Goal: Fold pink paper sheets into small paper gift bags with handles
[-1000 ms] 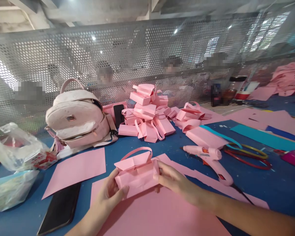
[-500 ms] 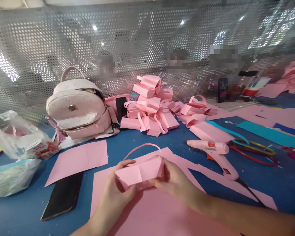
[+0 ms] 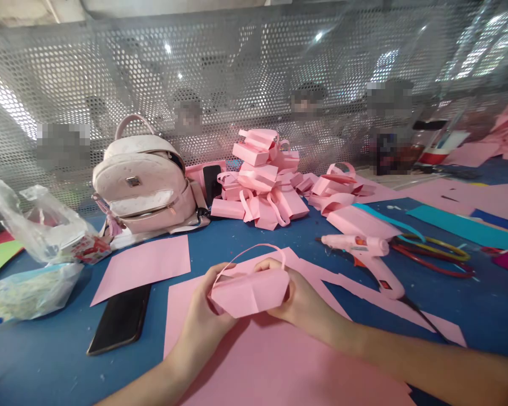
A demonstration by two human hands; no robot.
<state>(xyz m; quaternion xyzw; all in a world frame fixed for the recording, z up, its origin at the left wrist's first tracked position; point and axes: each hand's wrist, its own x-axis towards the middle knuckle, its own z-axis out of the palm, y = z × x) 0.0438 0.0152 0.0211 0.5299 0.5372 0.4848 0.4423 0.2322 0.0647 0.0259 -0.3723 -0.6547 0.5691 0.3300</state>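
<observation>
A small pink paper basket [image 3: 254, 293] with a thin arched handle is held between both hands over a large pink sheet [image 3: 245, 366]. My left hand [image 3: 211, 301] is closed round its left end, thumb underneath. My right hand [image 3: 298, 296] grips the right end, some fingers lying along the back rim under the handle. A crease runs down the middle of the side facing me. To the right, a pink hot glue gun [image 3: 366, 254] lies on its side over a cut strip of pink paper.
Behind stand a pile of pink paper baskets [image 3: 262, 180] and a white backpack [image 3: 144, 186]. At left lie a black phone [image 3: 121, 321], a smaller pink sheet [image 3: 146, 265] and plastic bags [image 3: 34, 287]. Scissors-like coloured loops [image 3: 436, 254] and blue paper [image 3: 461, 225] lie right; perforated metal [image 3: 220, 73] rises behind.
The basket has turned and tilted slightly in my hands and moved a little right. My right fingers have come up over its back rim. The whole view has shifted slightly.
</observation>
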